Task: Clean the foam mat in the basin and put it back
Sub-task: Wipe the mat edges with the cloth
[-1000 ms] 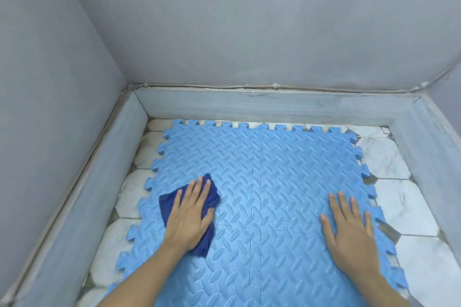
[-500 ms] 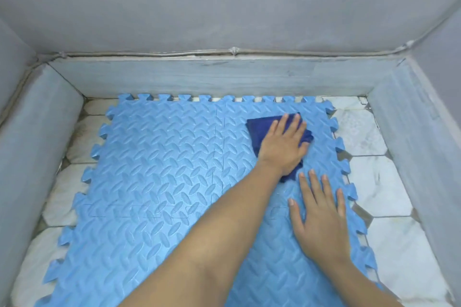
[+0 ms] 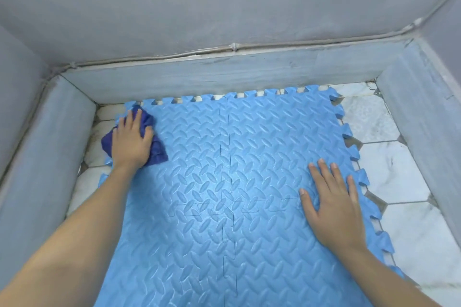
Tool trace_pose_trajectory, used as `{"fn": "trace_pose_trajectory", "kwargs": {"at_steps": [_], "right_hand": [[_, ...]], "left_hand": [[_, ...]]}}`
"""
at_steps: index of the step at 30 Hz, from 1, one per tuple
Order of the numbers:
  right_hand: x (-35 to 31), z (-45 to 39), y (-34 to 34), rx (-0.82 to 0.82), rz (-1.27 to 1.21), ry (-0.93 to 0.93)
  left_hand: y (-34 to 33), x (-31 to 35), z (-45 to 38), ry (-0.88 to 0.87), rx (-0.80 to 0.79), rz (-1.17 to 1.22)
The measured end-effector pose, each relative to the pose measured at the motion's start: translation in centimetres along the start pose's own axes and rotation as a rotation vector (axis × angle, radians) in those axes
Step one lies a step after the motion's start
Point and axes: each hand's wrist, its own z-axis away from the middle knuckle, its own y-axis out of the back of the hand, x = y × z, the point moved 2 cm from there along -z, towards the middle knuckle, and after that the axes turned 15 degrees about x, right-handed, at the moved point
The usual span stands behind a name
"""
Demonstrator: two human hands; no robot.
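Observation:
A light blue foam mat (image 3: 224, 182) of interlocking tiles with a raised leaf pattern lies flat on the basin floor. At its far left corner my left hand (image 3: 131, 142) presses a crumpled dark blue cloth (image 3: 156, 149) onto the mat, fingers spread over it. My right hand (image 3: 331, 207) lies flat and open on the mat near its right edge, palm down, holding nothing. Both forearms reach in from the bottom of the view.
The basin has low grey walls (image 3: 224, 77) at the back, left and right. White marble tiles (image 3: 389, 177) show on the floor to the right of the mat and in a narrow strip on the left. Grey room walls rise behind.
My left hand has swept the cloth from the far right part of the mat across to its far left corner. My right hand stays flat on the mat's right side.

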Motion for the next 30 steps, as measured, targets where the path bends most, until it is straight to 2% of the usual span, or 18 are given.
{"fn": "trace_pose_trajectory", "kwargs": {"at_steps": [2, 4, 7, 11, 13, 15, 18, 25, 28, 30], "right_hand": [[0.1, -0.1, 0.0, 0.003, -0.001, 0.0], [0.1, -0.2, 0.1, -0.002, 0.002, 0.0], [-0.1, -0.1, 0.2, -0.006, -0.002, -0.015], [-0.4, -0.3, 0.2, -0.009, 0.001, -0.027], [-0.4, -0.3, 0.3, -0.019, 0.003, -0.034], [-0.4, -0.2, 0.3, -0.02, 0.006, -0.034], [-0.5, -0.4, 0.1, 0.006, 0.015, -0.023], [-0.7, -0.4, 0.0, 0.098, 0.061, 0.004], [-1.5, 2.1, 1.3, 0.137, 0.086, 0.007], [-1.9, 5.0, 2.1, 0.092, 0.082, 0.058]], "left_hand": [[0.6, -2.7, 1.3, 0.153, 0.018, -0.06], [0.9, -1.8, 3.0, 0.141, 0.017, -0.075], [1.6, 2.6, 7.4, -0.083, -0.032, 0.019], [2.7, 9.3, 17.5, -0.511, -0.2, 0.145], [3.4, 11.3, 22.9, -0.722, -0.228, 0.163], [4.0, 10.8, 26.0, -0.801, -0.211, 0.139], [4.5, 6.3, 26.2, -0.69, -0.17, 0.125], [6.3, -9.2, 23.1, -0.056, -0.077, 0.022], [7.2, -10.9, 22.6, 0.253, -0.002, 0.189], [8.5, -9.4, 23.1, 0.274, 0.03, 0.282]]}}
